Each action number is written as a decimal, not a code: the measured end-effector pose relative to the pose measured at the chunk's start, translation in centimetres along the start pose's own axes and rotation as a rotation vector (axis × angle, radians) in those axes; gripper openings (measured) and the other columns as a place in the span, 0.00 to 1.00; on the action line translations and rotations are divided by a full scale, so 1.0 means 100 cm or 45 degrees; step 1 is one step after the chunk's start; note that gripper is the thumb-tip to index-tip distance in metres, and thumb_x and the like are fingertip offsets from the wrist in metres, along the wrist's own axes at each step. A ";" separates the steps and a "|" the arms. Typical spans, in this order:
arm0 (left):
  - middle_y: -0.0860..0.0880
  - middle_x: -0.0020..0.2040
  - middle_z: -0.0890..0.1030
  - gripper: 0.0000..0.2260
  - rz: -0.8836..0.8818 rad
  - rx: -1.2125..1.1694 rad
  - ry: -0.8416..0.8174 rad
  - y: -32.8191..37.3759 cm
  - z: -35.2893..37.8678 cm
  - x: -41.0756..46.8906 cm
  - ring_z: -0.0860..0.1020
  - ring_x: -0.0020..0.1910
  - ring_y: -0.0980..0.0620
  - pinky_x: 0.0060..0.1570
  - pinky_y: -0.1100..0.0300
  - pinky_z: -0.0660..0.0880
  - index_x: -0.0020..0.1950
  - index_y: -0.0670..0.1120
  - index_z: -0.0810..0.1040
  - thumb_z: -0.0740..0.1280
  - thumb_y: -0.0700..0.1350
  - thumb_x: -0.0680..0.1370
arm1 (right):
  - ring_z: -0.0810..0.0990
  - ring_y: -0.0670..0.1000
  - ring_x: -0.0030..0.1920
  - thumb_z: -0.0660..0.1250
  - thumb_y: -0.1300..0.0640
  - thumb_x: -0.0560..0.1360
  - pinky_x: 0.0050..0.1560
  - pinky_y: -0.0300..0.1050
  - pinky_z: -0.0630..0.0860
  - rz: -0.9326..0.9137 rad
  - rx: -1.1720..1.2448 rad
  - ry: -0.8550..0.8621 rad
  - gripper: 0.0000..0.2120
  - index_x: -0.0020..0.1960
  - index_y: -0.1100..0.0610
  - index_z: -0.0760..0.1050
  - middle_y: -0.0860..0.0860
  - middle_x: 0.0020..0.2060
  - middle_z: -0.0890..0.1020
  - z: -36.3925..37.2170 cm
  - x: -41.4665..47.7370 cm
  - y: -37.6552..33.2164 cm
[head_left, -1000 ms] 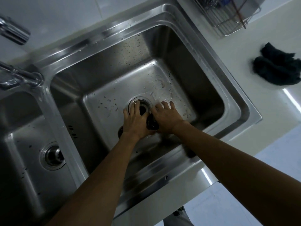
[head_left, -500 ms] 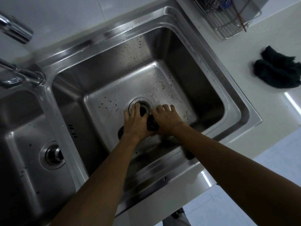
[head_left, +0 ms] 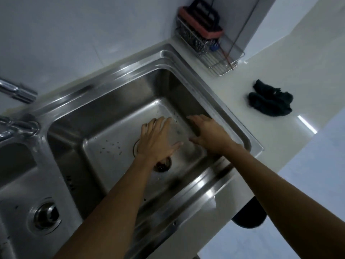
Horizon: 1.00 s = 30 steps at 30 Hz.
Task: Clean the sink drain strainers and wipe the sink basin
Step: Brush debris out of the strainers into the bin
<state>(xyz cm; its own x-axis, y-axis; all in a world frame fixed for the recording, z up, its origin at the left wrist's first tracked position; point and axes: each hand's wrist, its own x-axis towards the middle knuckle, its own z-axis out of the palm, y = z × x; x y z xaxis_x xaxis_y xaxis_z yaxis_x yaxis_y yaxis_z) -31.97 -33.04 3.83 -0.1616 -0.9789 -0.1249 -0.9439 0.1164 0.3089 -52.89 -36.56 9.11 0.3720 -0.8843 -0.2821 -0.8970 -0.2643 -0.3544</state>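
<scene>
A steel double sink fills the view. In the right basin my left hand lies flat with spread fingers over the drain, hiding most of it; a dark strainer shows just below the wrist. Beside it, my right hand is open, its fingers spread along the basin's right wall. Neither hand holds anything. The left basin's drain strainer sits in place at lower left. Small specks of debris dot the right basin floor.
A dark cloth lies crumpled on the white counter to the right. A wire rack holding a scrubber stands in the back corner. The faucet juts in at the left edge.
Both hands have left the dark strainer at the drain and spread apart, flat and open, toward the basin's far right. The camera has tilted up, showing more wall and rack.
</scene>
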 end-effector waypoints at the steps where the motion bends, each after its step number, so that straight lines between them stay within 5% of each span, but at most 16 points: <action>1: 0.49 0.79 0.65 0.44 0.027 -0.024 0.058 0.012 -0.009 0.013 0.64 0.77 0.45 0.73 0.43 0.62 0.82 0.53 0.59 0.62 0.75 0.73 | 0.77 0.52 0.63 0.72 0.45 0.74 0.61 0.51 0.77 0.007 0.000 0.093 0.33 0.76 0.46 0.62 0.50 0.68 0.74 -0.021 -0.002 0.008; 7: 0.42 0.81 0.62 0.47 0.131 -0.080 0.224 0.088 -0.043 0.085 0.63 0.79 0.40 0.75 0.40 0.63 0.83 0.49 0.56 0.60 0.77 0.73 | 0.81 0.49 0.52 0.71 0.46 0.77 0.47 0.48 0.82 -0.063 -0.231 0.585 0.27 0.73 0.48 0.68 0.49 0.58 0.80 -0.128 0.007 0.048; 14: 0.42 0.82 0.61 0.47 0.119 -0.027 0.246 0.131 -0.040 0.126 0.62 0.79 0.40 0.76 0.40 0.61 0.83 0.48 0.57 0.58 0.78 0.73 | 0.79 0.57 0.53 0.69 0.48 0.79 0.38 0.47 0.72 -0.068 -0.564 0.526 0.29 0.78 0.41 0.64 0.55 0.58 0.76 -0.152 0.055 0.099; 20: 0.42 0.82 0.62 0.47 0.056 0.034 0.198 0.104 -0.039 0.107 0.62 0.79 0.41 0.76 0.40 0.61 0.82 0.48 0.59 0.49 0.80 0.73 | 0.79 0.60 0.48 0.63 0.51 0.83 0.36 0.53 0.80 -0.259 -0.568 0.572 0.19 0.73 0.51 0.71 0.58 0.52 0.79 -0.138 0.073 0.100; 30: 0.45 0.83 0.61 0.48 -0.102 0.266 0.048 0.020 -0.040 0.006 0.62 0.80 0.43 0.74 0.39 0.62 0.83 0.50 0.58 0.43 0.80 0.74 | 0.77 0.56 0.50 0.58 0.49 0.85 0.30 0.47 0.76 -0.471 -0.523 0.851 0.19 0.73 0.53 0.72 0.52 0.59 0.83 -0.118 0.018 0.067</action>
<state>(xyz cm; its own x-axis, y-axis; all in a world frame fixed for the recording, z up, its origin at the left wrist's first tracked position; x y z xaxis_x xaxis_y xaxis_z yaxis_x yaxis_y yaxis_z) -32.79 -34.06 8.19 -0.0764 -0.9915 -0.1050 -0.9931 0.0662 0.0972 -61.03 -44.47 16.79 0.5540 -0.7209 0.4163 -0.8093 -0.5836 0.0663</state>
